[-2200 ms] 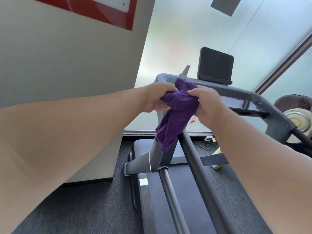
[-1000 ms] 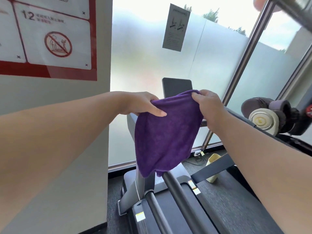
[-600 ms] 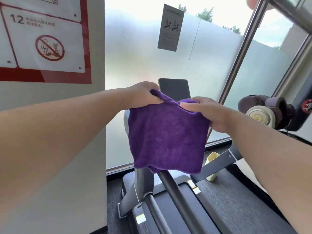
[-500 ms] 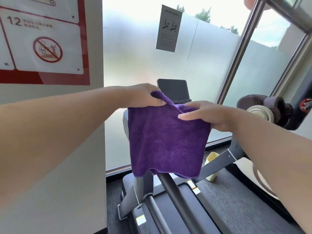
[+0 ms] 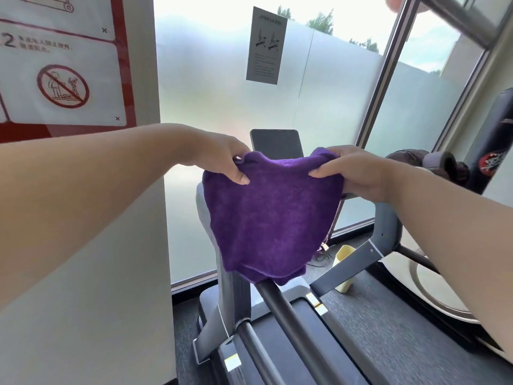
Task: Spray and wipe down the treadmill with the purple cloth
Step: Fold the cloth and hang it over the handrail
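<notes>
A: What fills the view?
B: The treadmill (image 5: 299, 343), grey uprights and dark rails running away from the camera, standing before a frosted window (image 5: 222, 107).
A: And on the wall?
B: A red-bordered sign (image 5: 63, 76) at upper left; a paper notice (image 5: 266, 45) is stuck on the glass.
A: Where's the cloth (image 5: 272, 215)?
B: Held up in the air in front of the console, hiding most of it; the dark screen (image 5: 276, 143) shows above it.
A: The hands?
B: Left hand (image 5: 222, 154) pinches the cloth's top left edge, right hand (image 5: 358, 170) its top right; both sets of fingers closed on the fabric.
A: Anything small?
B: A pale yellow cup (image 5: 344, 263) on the floor beyond the treadmill.
</notes>
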